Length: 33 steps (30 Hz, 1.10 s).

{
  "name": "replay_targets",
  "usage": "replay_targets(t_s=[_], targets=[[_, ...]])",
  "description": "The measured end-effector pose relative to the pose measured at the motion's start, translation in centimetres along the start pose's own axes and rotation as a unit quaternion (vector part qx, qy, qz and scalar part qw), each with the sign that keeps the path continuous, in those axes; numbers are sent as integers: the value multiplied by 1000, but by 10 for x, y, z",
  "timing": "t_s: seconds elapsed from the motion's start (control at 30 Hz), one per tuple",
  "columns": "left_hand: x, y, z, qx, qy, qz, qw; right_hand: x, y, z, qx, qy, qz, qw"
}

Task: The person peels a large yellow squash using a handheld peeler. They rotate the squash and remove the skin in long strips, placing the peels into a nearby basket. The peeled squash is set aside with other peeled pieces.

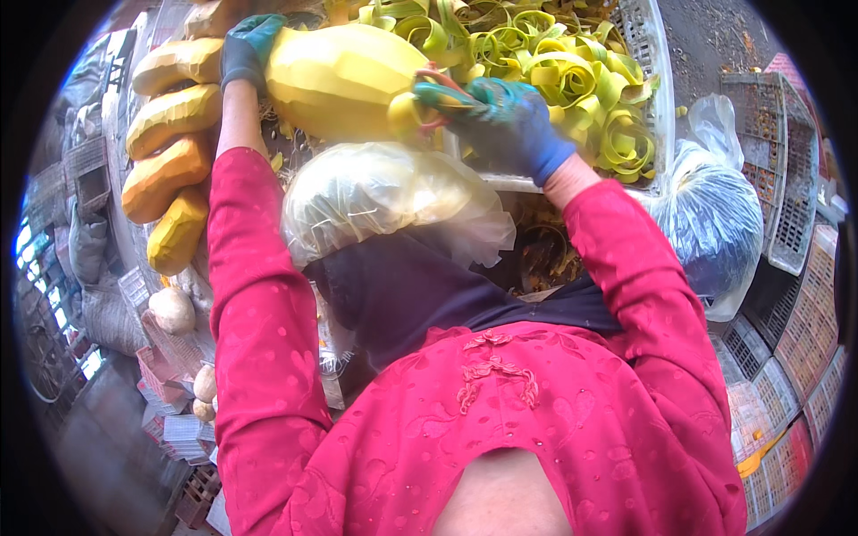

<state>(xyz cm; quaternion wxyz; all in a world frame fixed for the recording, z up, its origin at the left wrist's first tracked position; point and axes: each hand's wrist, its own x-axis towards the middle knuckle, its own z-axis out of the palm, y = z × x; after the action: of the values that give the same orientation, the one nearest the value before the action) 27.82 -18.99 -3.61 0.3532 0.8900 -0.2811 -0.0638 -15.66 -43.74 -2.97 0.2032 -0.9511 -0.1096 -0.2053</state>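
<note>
A large peeled yellow squash (342, 80) lies across the top middle, above the plastic wrap (375, 194) over my knee. My left hand (253, 50), in a green and dark work glove, grips the squash's left end. My right hand (513, 120), in a blue and green glove, is closed on a peeler (446, 97) with red and green parts, held at the squash's right end. A curl of peel (404, 115) hangs by the tool. Motion blurs the tool, so its exact shape is unclear.
Several peeled squashes (171, 120) lie in a column at the left. A white plastic crate (660, 80) full of green-yellow peel strips stands behind my right hand. A filled plastic bag (710, 214) and stacked crates (798, 174) are at the right. Pale round produce (172, 310) sits lower left.
</note>
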Motion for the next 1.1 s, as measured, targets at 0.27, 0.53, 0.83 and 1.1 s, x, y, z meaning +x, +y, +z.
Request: replay_targets(t_s=[0.27,0.53,0.83,1.1], targets=[[0,-2,-4,17,29,24,999,-4,10,-6,-6,43,121,992],[-3,-4,0,23,17,-9,1000,-11,17,8,-81,-143,140,977],[5,-11,0,16,1,10,1000,-8,0,8,-65,35,-51,996],[-8,5,0,72,54,-19,996,18,4,-28,68,67,146,985]])
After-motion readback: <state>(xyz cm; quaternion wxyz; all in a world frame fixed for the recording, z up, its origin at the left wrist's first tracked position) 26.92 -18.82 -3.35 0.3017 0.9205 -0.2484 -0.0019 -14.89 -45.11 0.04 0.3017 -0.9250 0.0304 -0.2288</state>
